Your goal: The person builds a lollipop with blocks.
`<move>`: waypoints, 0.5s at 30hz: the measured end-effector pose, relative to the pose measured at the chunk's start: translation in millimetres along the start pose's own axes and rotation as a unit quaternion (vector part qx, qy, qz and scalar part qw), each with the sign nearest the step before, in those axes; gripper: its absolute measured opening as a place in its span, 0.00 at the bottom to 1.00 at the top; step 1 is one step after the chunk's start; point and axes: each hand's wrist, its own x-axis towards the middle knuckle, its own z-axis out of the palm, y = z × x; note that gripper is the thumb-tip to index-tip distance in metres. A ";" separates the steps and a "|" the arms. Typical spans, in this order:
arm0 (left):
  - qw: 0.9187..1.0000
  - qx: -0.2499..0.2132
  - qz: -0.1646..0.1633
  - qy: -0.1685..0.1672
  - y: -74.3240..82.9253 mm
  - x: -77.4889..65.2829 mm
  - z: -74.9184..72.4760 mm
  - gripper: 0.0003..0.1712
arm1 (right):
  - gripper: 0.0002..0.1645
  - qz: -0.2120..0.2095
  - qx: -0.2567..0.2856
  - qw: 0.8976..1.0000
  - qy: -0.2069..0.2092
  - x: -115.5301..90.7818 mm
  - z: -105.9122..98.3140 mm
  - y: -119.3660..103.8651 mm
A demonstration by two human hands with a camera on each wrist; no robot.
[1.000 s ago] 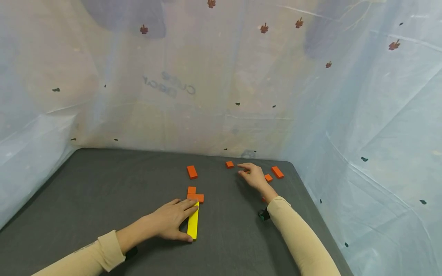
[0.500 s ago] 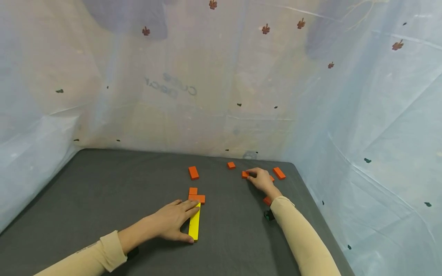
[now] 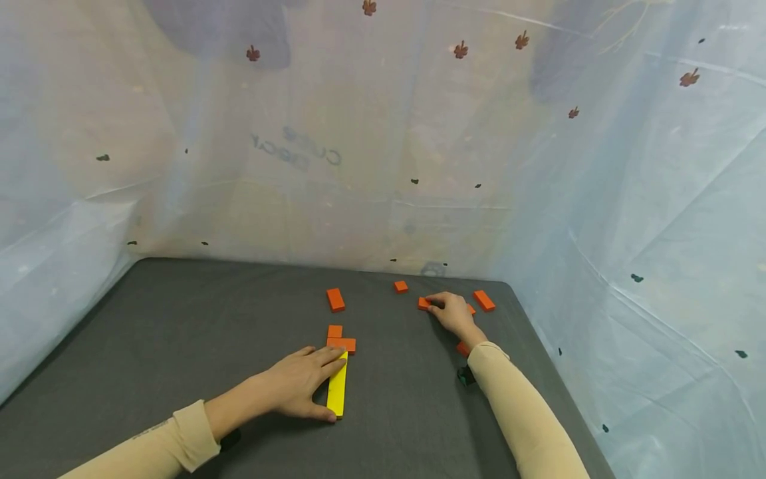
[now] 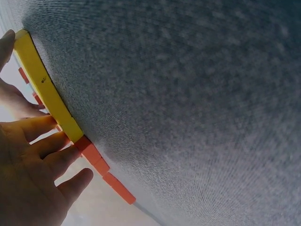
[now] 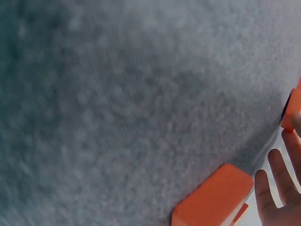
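A long yellow block (image 3: 337, 392) lies on the dark cloth-covered table. My left hand (image 3: 296, 384) is spread along its left side, thumb by the near end and fingertips over the far end; the left wrist view shows those fingers nearly straight against the yellow block (image 4: 44, 84). At its far end an oblong orange block (image 3: 348, 344) lies crosswise, and a smaller orange block (image 3: 335, 330) touches that one's far side. Farther right, my right hand (image 3: 453, 314) pinches an orange block (image 3: 423, 303) between thumb and index finger, low at the table surface.
Loose orange blocks lie around: an oblong one (image 3: 336, 300) at the back, a small one (image 3: 401, 287), another oblong (image 3: 483, 301) at far right. One (image 3: 471, 310) is partly behind the right hand, another (image 3: 463, 348) beside the wrist. Plastic sheeting (image 3: 335, 219) hangs behind the table.
My right hand has come down from hovering with parted fingers and now pinches an orange block, which has barely shifted left. The left hand and yellow block stay put.
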 end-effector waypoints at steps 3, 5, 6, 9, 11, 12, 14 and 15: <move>1.000 -0.002 -0.003 -0.003 -0.1 0.2 1.6 0.58 | 0.19 -0.010 0.011 1.000 0.011 -2.4 3.6 -2.0; 1.000 -0.002 -0.004 -0.005 -0.4 0.2 2.6 0.59 | 0.19 -0.019 0.024 0.999 0.022 -4.3 6.4 -5.0; 1.000 -0.003 -0.003 -0.004 -0.5 0.1 2.8 0.59 | 0.19 -0.024 0.032 0.999 0.027 -5.4 7.4 -7.5; 1.000 -0.001 0.002 0.002 -1.3 -0.1 3.5 0.59 | 0.18 -0.040 0.049 0.997 0.041 -7.7 10.3 -16.9; 1.000 0.001 0.004 0.005 -1.4 -0.2 2.9 0.59 | 0.18 -0.053 0.057 0.996 0.044 -9.1 11.4 -25.1; 1.000 0.002 0.005 0.006 -1.5 -0.1 2.7 0.59 | 0.17 -0.057 0.061 0.996 0.044 -9.7 12.1 -29.3; 1.000 0.004 0.005 0.007 -1.5 0.0 2.1 0.58 | 0.17 -0.064 0.070 0.995 0.041 -10.9 14.1 -37.6; 1.000 0.006 0.005 0.007 -1.4 0.1 1.7 0.58 | 0.17 -0.068 0.075 0.994 0.038 -11.9 15.3 -41.9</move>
